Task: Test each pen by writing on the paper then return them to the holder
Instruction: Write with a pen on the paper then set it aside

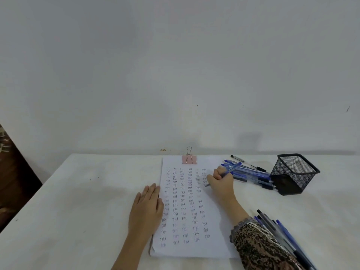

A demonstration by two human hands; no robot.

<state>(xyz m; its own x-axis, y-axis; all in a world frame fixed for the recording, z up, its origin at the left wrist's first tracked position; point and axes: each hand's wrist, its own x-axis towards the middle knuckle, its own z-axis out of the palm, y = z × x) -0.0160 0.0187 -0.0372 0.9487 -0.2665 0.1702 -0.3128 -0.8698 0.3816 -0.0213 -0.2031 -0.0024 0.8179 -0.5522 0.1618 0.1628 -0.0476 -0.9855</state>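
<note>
A white sheet of paper (212,211) lies in the middle of the table, covered with columns of the handwritten word "Test". My right hand (222,182) grips a blue pen (232,169) with its tip on the paper near the upper right column. My left hand (147,207) lies flat with straight fingers on the paper's left edge. A black mesh holder (294,174) stands at the right with no pens showing in it. A pile of blue and black pens (251,175) lies between the paper and the holder. Several more pens (280,232) lie beside my right sleeve.
A pink binder clip (189,159) clamps the top of the paper stack. The table (87,191) is covered in white cloth and backs onto a pale wall. A dark wooden piece of furniture (11,172) stands beyond the table's left edge.
</note>
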